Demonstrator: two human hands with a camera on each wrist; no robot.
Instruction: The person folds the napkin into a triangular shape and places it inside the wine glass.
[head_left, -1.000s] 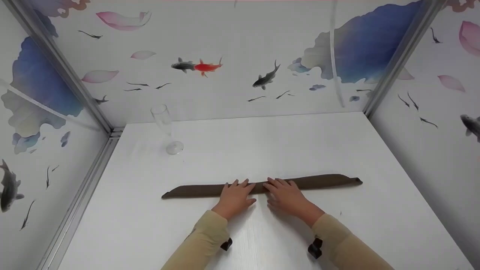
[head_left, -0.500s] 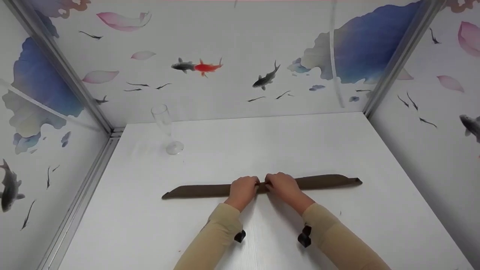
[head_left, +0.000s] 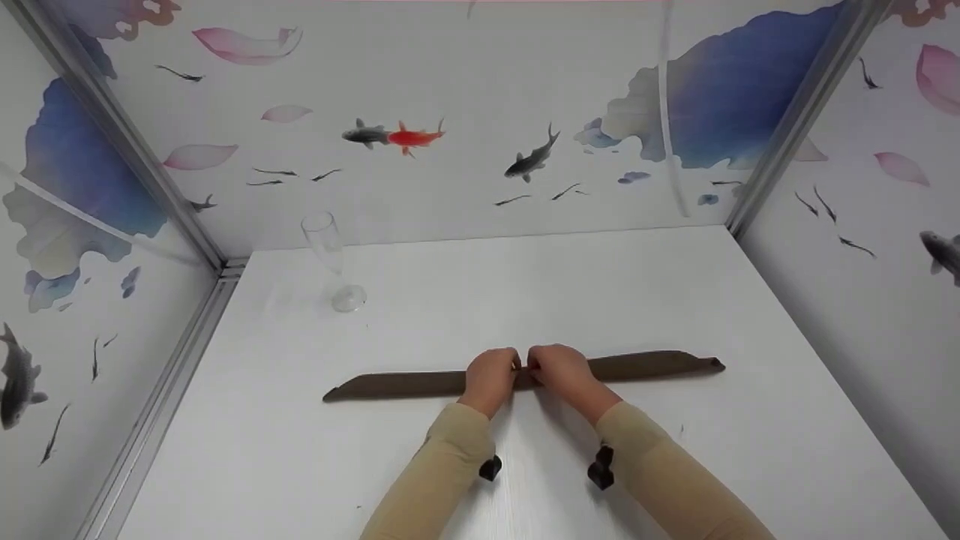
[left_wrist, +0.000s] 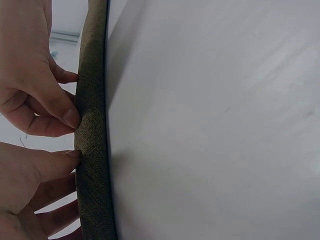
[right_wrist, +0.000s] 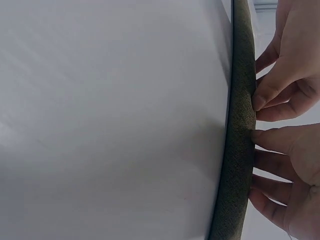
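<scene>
A long strip of dark brown cloth (head_left: 412,385), folded or rolled narrow with slanted ends, lies crosswise on the white table. My left hand (head_left: 491,379) pinches its upper edge near the middle, thumb on the near side. Close beside it, my right hand (head_left: 566,375) pinches the same edge with curled fingers. In the left wrist view the thumbs of both hands press on the cloth (left_wrist: 92,130), a small gap between them. The right wrist view gives the cloth (right_wrist: 240,140) from the other side, the fingers behind it partly hidden.
A clear champagne flute (head_left: 349,298) stands upright at the back left of the table (head_left: 562,292). White panels (head_left: 465,67) printed with fish and petals enclose the back and both sides, joined by metal corner posts (head_left: 795,127).
Both hands have gone from lying with spread fingers on the cloth to pinching its upper edge, and have moved slightly closer together. The strip stays in place.
</scene>
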